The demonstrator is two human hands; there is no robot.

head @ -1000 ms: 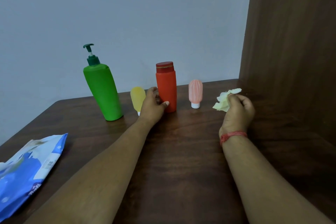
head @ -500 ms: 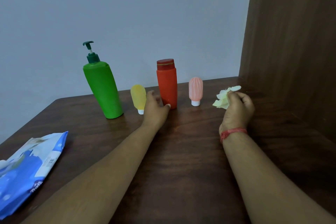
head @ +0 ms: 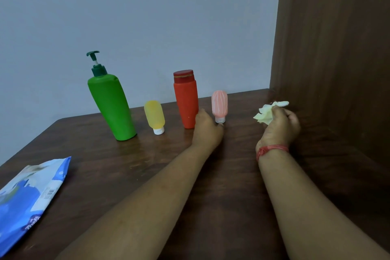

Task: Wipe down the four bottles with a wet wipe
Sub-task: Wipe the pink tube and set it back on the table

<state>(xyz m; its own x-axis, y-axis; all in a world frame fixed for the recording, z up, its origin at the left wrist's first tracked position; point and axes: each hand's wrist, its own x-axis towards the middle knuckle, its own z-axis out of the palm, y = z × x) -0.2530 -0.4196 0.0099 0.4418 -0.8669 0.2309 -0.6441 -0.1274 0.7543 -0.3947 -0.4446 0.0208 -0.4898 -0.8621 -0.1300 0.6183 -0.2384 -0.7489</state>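
Four bottles stand in a row at the back of the dark wooden table [head: 126, 175]: a tall green pump bottle [head: 111, 107], a small yellow bottle [head: 154, 116] on its white cap, a red bottle [head: 185, 101] and a small pink ribbed bottle [head: 219, 104] on its cap. My left hand [head: 207, 129] rests on the table between the red and pink bottles, fingers loosely curled, thumb tip close to the pink bottle's cap, holding nothing. To the right, my right hand [head: 280, 124] grips a crumpled pale wet wipe [head: 266, 113] just above the table.
A blue and white wipes packet [head: 29, 198] lies at the table's front left edge. A brown wooden panel [head: 337, 48] rises along the right side, close to my right hand. A pale wall stands right behind the bottles.
My left hand let go of the red bottle and slid right, now lying between it and the pink bottle. My right hand kept the wipe and barely moved.
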